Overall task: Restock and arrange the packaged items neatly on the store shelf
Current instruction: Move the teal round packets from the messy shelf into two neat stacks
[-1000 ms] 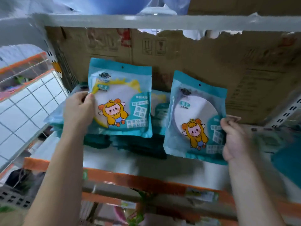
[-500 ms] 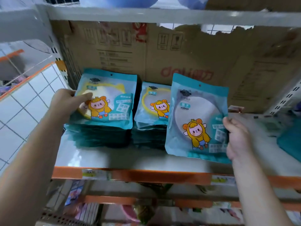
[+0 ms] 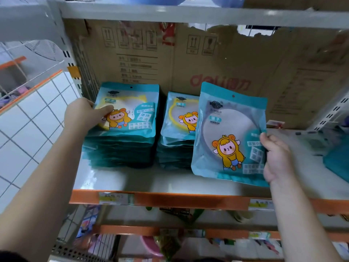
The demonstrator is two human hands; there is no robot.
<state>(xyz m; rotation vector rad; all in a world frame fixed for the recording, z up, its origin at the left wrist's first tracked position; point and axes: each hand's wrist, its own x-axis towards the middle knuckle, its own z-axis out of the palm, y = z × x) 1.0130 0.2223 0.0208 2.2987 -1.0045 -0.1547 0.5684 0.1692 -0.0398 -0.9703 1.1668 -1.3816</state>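
Two stacks of teal mirror packets stand on the shelf [image 3: 143,183]. My left hand [image 3: 85,114] grips the left edge of the top packet [image 3: 130,112] of the left stack [image 3: 119,150], thumb on its front; the packet lies flat on the stack. The middle stack [image 3: 175,148] stands right beside it, partly hidden. My right hand [image 3: 277,157] holds a white-mirror packet [image 3: 226,137] upright by its right edge, in front of the middle stack and above the shelf.
A torn cardboard sheet [image 3: 217,59] lines the shelf's back. An upper shelf [image 3: 170,14] hangs close overhead. A teal item [image 3: 338,163] lies at the far right. The orange front rail [image 3: 188,201] carries price tags. A white wire grid [image 3: 24,120] flanks the left.
My left hand has lowered its packet onto the left stack, where it now lies flat. The right hand's packet has stayed upright, shifting little against the middle stack.
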